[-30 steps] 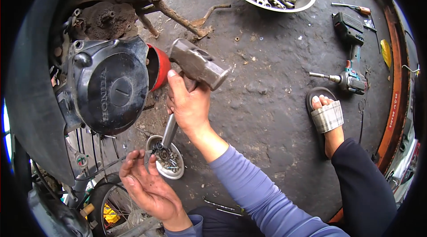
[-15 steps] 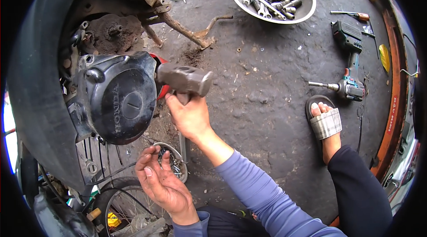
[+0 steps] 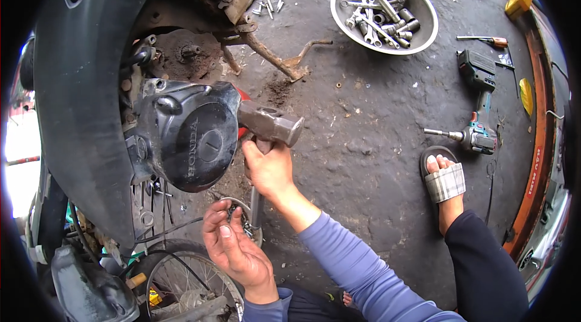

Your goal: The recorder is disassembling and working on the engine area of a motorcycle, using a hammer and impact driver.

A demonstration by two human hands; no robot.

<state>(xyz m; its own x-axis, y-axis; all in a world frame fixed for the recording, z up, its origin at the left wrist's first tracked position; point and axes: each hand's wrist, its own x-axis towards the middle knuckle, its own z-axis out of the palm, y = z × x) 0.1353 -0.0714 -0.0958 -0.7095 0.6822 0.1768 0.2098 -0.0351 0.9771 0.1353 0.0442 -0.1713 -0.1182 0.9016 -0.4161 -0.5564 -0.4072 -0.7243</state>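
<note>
My right hand [image 3: 269, 168] is wrapped round the handle of a heavy steel hammer [image 3: 273, 125]; the handle runs down below the fist. The hammer's head is beside the right edge of a black engine side cover [image 3: 178, 156], and whether they touch I cannot tell. Behind the head shows a bit of a red thing [image 3: 244, 95], mostly hidden. My left hand [image 3: 242, 255] is raised below the cover, palm turned inward, fingers loosely bent and apart, with nothing in it. A small bowl of screws [image 3: 258, 238] lies partly hidden behind this hand.
A metal bowl [image 3: 431, 26] of wrenches and sockets stands at the far side. To the right lie a cordless impact driver [image 3: 479, 101] and a screwdriver [image 3: 497, 41]. My sandalled foot [image 3: 446, 182] rests nearby. A spoked wheel [image 3: 187, 273] is at lower left; a rusty bracket [image 3: 266, 53] juts out above.
The whole view has shifted, so things sit lower and farther right. The hammer, slightly blurred before, is sharper and remains beside the cover. My left hand keeps its pose.
</note>
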